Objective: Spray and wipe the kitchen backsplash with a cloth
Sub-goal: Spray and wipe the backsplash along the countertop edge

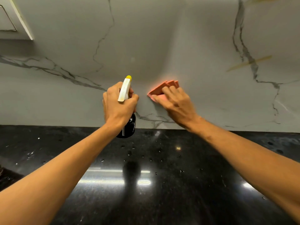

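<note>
Pink and folded into layered squares, the cloth point(159, 88) lies flat against the backsplash point(146, 38), low on the slab and near its bottom edge. My right hand point(177, 103) presses it there, fingers point(168, 90) straight and close together, with the fanned corners of the folds showing past them.

Just beside it, my left hand point(119, 106) grips the bottle point(124, 90) by its neck, fingers point(133, 98) curled round under the white plastic trigger head. The yellow nozzle tip points up at the slab; I cannot tell whether it touches. The dark, rounded body hangs below my wrist over the back edge of the counter point(162, 192).

The backsplash is smooth, pale grey stone crossed by thin, dark, jagged veins point(53, 69). A yellowish streak point(249, 63) slants across one vein towards its right edge.

The counter is black, polished stone, glossy enough to mirror lights, with small droplets point(129, 152) scattered over it. A pale cabinet point(9, 21) corner juts in at the upper left corner of the slab.
</note>
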